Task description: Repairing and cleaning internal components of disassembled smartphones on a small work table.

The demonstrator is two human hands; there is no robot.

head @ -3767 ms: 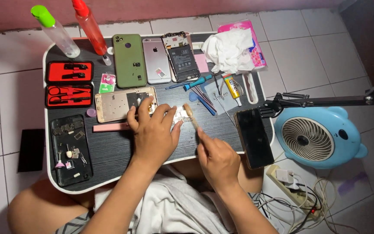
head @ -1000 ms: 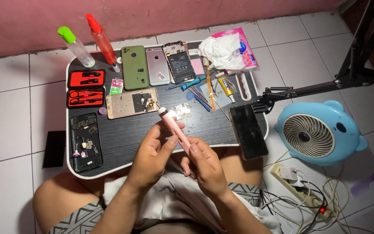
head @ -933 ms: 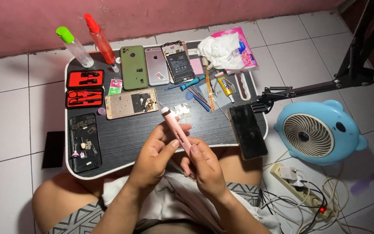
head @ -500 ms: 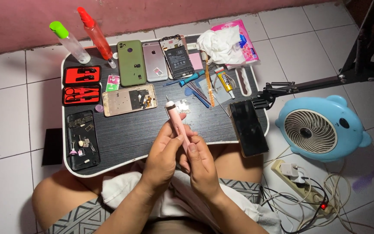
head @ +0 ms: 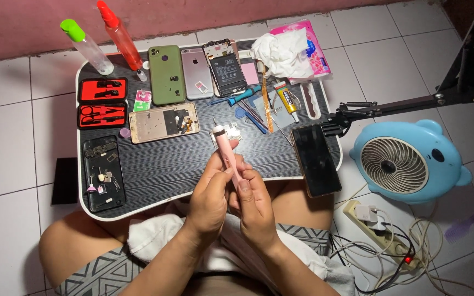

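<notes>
Both my hands hold a slim pink pen-shaped tool [head: 225, 147] over the front edge of the black lap table [head: 165, 164]. My left hand [head: 210, 194] wraps its lower shaft from the left. My right hand [head: 253, 200] grips it from the right, thumb against the shaft. The tool's thin metal tip points away from me, toward small metal parts [head: 230, 131] on the table. A gold opened phone frame [head: 163, 122] lies to the left of the tip.
Three phones [head: 197, 72], two bottles [head: 102, 38], a red tool case [head: 101, 102], a black parts tray [head: 103, 172], screwdrivers, a glue tube [head: 286, 98] and tissue [head: 285, 50] crowd the table. A clamped phone [head: 315, 159], blue fan [head: 407, 160] and power strip [head: 379, 227] stand right.
My hands left the parts on the table, picked up the pink tool and drew it toward my lap. The view shifted slightly; the grip stays the same over the last second.
</notes>
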